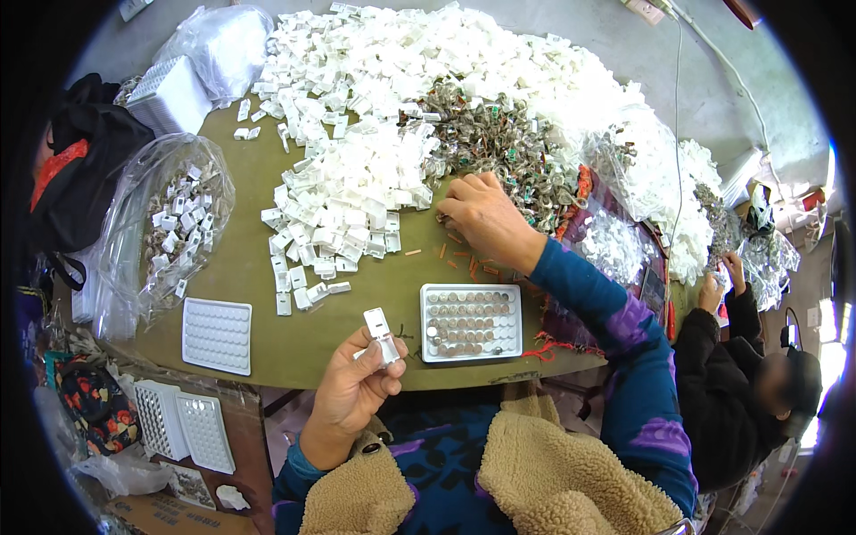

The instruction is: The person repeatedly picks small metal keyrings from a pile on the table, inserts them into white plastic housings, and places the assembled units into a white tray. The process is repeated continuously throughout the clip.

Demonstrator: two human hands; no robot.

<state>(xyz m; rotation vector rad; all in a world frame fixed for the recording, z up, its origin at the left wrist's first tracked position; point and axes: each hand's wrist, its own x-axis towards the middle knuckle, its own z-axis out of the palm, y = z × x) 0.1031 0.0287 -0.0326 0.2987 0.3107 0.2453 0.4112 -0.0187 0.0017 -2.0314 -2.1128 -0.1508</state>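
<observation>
My left hand (355, 385) holds a small white plastic casing (381, 333) upright over the near table edge. My right hand (484, 217) reaches out and rests, fingers curled, on the near edge of a heap of small metal-and-green parts (508, 147); whether it grips one I cannot tell. Between the hands a white tray (470, 322) sits on the olive table (259, 267), its pockets mostly filled with round metallic pieces. Left of my right hand lies a pile of white casings (343, 209). Short orange bits (455, 254) are scattered below my right hand.
An empty white tray (217, 335) lies at the left. A clear bag of assembled parts (169, 227) and more bags stand further left. A large white heap (446, 53) fills the back. Another person in black (740, 383) works at the right.
</observation>
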